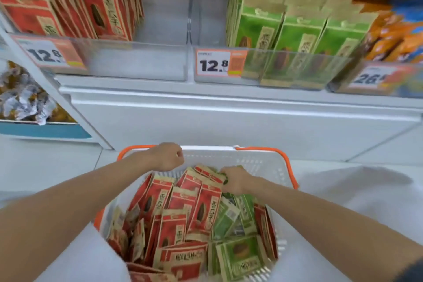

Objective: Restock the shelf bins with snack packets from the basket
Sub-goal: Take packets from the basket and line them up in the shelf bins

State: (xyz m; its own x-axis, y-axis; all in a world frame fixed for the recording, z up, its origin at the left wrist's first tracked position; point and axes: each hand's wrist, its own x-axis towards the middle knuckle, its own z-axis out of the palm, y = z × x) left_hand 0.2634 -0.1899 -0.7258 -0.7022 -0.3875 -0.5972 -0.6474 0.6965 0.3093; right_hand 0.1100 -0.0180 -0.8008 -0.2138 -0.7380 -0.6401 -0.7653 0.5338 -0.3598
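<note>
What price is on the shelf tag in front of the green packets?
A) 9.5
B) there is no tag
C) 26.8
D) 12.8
D: the price tag fixed just in front of the green packets on the shelf reads 12.8.

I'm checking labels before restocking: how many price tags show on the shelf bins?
3 price tags: left tag on the red-packet bin, middle tag on the green-packet bin, right tag, blurred, on the orange-packet bin. Others may lie out of view.
</note>
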